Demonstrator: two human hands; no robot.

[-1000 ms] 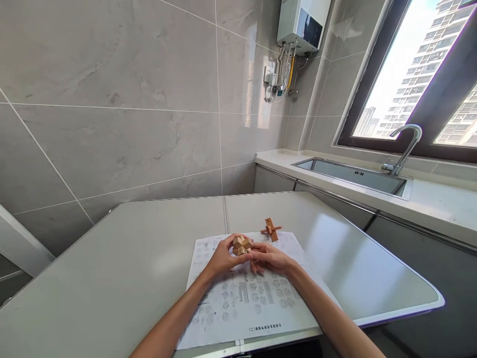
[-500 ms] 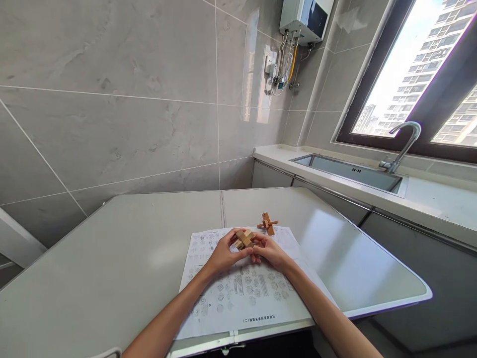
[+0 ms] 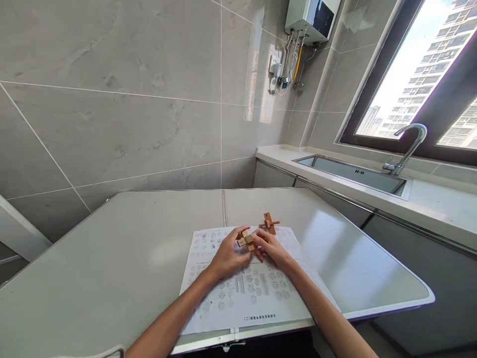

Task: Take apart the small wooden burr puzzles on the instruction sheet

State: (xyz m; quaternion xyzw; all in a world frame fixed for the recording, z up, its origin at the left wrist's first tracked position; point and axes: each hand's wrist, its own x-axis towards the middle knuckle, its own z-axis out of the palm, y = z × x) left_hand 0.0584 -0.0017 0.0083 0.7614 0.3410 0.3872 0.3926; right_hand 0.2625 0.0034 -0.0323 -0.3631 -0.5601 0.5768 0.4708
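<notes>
A small light-wood burr puzzle (image 3: 246, 240) of interlocking blocks is between my two hands, just above a printed sheet. My left hand (image 3: 229, 253) grips it from the left, thumb below and fingers above. From the right, my right hand (image 3: 271, 247) has its fingers closed on the puzzle's right side, and part of the puzzle is hidden there. Beneath both hands lies the white paper sheet (image 3: 223, 318) with rows of small diagrams. A second, redder wooden puzzle (image 3: 269, 223) with crossing pieces rests at the sheet's far edge, beyond my right hand.
The white folding table (image 3: 112, 268) has a seam down its middle. Behind it stands a grey tiled wall (image 3: 149, 134). To the right are a counter with a sink (image 3: 350, 174) and a faucet (image 3: 408, 146), under a window.
The light-wood puzzle has been turned between my hands, and my right fingers have shifted up onto its upper right side. The view has swung slightly left.
</notes>
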